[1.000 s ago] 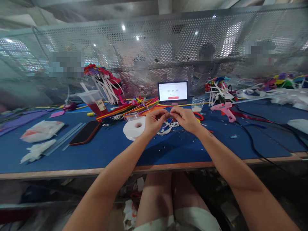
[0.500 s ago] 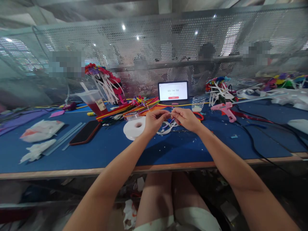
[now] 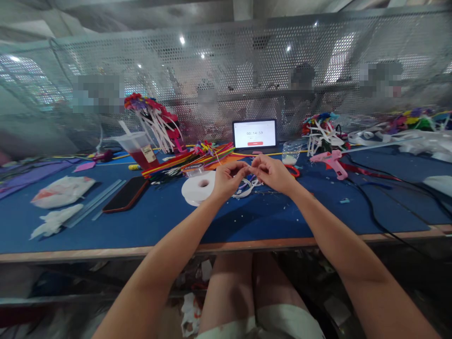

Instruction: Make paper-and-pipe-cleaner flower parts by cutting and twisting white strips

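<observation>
My left hand (image 3: pixel 228 179) and my right hand (image 3: pixel 271 174) meet fingertip to fingertip above the blue table. Both are closed in a pinch on something small and pale, too small to name. A white spool (image 3: pixel 192 192) lies beside my left hand, partly covered by it. Below the fingers is a loose coil of white cord or ribbon (image 3: pixel 249 192) with blue and purple bits. Red-handled scissors or a similar red loop (image 3: pixel 295 170) shows just beyond my right hand. A clear roll (image 3: pixel 194 170) sits behind the spool.
A screen (image 3: pixel 254 134) stands at the back. Pipe cleaners (image 3: pixel 169 165), a drink cup (image 3: pixel 141 153) and a phone (image 3: pixel 126 195) lie left. On the right is a pink glue gun (image 3: pixel 332 162) with a black cord (image 3: pixel 369 207). A perforated metal partition (image 3: pixel 226 61) rises behind.
My right hand's fingers have shifted slightly and its knuckles are raised a little. Both hands stay pinched together in nearly the same place. The timer on the screen moved on by one second.
</observation>
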`<state>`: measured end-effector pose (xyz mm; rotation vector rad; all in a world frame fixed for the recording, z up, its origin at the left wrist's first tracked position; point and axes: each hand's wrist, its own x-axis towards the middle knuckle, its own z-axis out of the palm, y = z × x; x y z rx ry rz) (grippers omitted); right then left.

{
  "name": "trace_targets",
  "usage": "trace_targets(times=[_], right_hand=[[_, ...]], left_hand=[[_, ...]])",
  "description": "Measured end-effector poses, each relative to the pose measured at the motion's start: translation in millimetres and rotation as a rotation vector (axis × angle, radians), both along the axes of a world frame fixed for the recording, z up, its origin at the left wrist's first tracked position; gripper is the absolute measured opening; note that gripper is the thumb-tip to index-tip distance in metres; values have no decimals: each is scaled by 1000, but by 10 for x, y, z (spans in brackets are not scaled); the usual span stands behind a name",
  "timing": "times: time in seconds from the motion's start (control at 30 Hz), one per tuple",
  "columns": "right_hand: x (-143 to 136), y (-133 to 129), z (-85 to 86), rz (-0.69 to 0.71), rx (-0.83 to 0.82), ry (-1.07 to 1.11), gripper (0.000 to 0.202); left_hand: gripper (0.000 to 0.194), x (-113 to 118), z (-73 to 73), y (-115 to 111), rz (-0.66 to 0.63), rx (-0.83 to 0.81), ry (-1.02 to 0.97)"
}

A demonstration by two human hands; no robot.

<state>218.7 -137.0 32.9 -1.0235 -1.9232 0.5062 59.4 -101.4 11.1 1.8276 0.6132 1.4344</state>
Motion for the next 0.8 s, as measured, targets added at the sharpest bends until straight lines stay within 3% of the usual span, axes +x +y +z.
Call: trace_targets(times=[0.1,0.17,0.4,0.63,0.7,0.8], right_hand=[[-4,-11,4,-58,190,-94,12],[0,-19,14,-81,226,-132,15],[-6,-32,27,-61,113,-82,22],[3,19,-3,192,-207,115,30],[7,16,1,173,-203,71,31],[2,-3,5,40,-17,-29,23]], left_hand=[[14,16,-15,8,-1,-35,-20],[15,24,-18,12,4,-44,-34],[13,11,4,18,51,31,-19],[12,-21,14,-21,8,97,34],[12,-21,16,-25,6,97,42],[13,-16,23,-19,48,92,32]])
